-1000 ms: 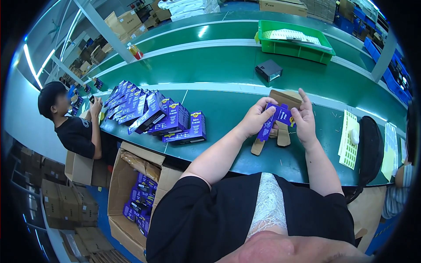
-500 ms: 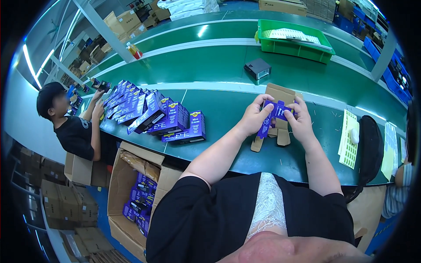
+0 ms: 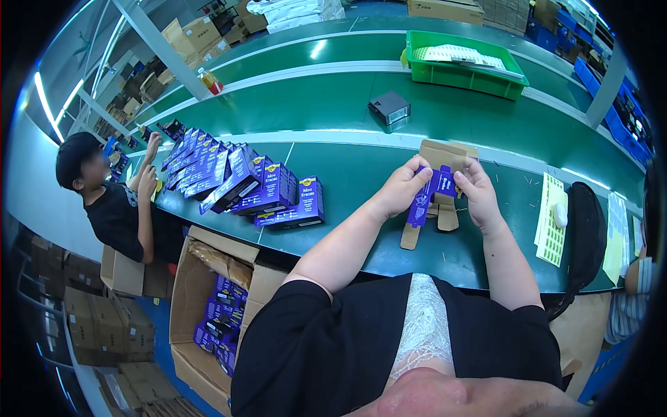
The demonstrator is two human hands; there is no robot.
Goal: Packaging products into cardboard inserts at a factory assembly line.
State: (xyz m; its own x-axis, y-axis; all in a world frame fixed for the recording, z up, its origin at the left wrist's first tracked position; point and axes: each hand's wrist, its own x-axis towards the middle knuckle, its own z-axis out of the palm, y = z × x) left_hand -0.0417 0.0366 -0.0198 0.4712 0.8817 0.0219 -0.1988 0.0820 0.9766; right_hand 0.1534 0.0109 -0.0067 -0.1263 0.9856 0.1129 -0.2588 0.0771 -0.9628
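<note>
A purple printed carton (image 3: 421,203), partly unfolded with its flaps spread, is held between my two hands above the green worktable. My left hand (image 3: 403,189) pinches its left side, thumb on the front. My right hand (image 3: 478,189) grips the right side, its thumb near the carton's edge. Brown cardboard flaps (image 3: 447,217) show below and behind the carton; whether they belong to it I cannot tell. To the left, a leaning row of closed purple boxes (image 3: 278,187) stands on the table.
A black boxy device (image 3: 390,108) sits on the green belt ahead. Beyond it stands a green bin (image 3: 472,83) with sheets. Sticker sheets (image 3: 551,226) and a black pouch (image 3: 586,229) lie at right. A large carton (image 3: 184,299) of purple boxes is lower left. A co-worker (image 3: 114,208) sits far left.
The black device has shifted left along the belt. My hands have turned the purple carton slightly, and more of its right part shows. The co-worker's raised hand has come away from a dark box.
</note>
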